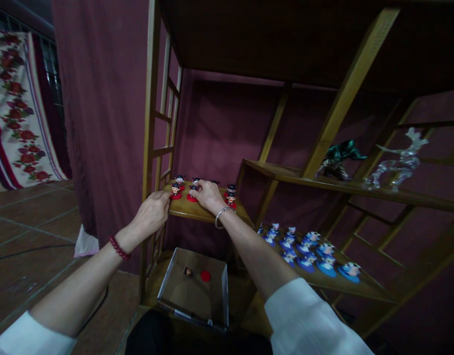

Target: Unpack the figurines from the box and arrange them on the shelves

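Note:
On the small wooden shelf (197,211) stand several black-haired figurines on round red bases. My right hand (209,196) pinches one figurine (192,191) in the front row, and its fingers partly cover the figures behind. At the shelf's left end, my left hand (153,213) has its fingers curled in beside another front figurine (176,190). Its fingertips are close to that red base; what they grip, if anything, is hidden. To the right, beyond my right hand, a figurine (231,198) stands in front of a similar one.
Below is an open cardboard box (168,286) holding a small figure piece (188,271) and a red disc (205,275). Several blue-based figurines (306,261) occupy the lower right shelf. A clear deer ornament (397,160) and dark green ornament (339,158) stand higher. A wooden post (149,123) rises at left.

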The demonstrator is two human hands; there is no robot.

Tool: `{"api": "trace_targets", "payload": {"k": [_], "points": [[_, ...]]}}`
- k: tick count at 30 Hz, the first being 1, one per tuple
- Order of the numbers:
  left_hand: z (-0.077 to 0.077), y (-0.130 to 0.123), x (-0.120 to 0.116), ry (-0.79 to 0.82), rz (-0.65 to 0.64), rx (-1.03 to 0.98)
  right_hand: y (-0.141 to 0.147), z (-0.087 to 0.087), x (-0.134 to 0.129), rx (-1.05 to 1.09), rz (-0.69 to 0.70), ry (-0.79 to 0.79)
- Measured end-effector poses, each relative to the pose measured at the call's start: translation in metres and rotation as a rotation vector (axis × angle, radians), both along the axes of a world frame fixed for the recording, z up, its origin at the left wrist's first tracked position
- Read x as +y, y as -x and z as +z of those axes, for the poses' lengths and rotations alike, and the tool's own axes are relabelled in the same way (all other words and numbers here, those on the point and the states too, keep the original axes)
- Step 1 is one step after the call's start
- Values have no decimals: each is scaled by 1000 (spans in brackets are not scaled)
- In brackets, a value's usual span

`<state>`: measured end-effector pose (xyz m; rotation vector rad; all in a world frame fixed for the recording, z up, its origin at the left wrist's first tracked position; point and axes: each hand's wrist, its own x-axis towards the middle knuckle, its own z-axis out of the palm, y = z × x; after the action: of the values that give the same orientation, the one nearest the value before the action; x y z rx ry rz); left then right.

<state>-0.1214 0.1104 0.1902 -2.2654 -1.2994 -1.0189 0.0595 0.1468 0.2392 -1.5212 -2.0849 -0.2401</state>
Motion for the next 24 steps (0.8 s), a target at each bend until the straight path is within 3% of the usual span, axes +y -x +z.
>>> {"api": "trace_targets", "payload": {"k": [8, 14, 19, 24], "points": [[-1, 1, 0, -5, -21, 4, -3, -5, -2, 18, 11, -20], [-1, 0, -1, -13, 4, 4, -19, 5, -23, 14, -2, -82], [1, -1, -3, -2, 19, 34, -42, 15, -42, -46, -122, -189], [2, -1, -4, 2, 23, 47, -60, 11, -51, -97, -221, -128]]}}
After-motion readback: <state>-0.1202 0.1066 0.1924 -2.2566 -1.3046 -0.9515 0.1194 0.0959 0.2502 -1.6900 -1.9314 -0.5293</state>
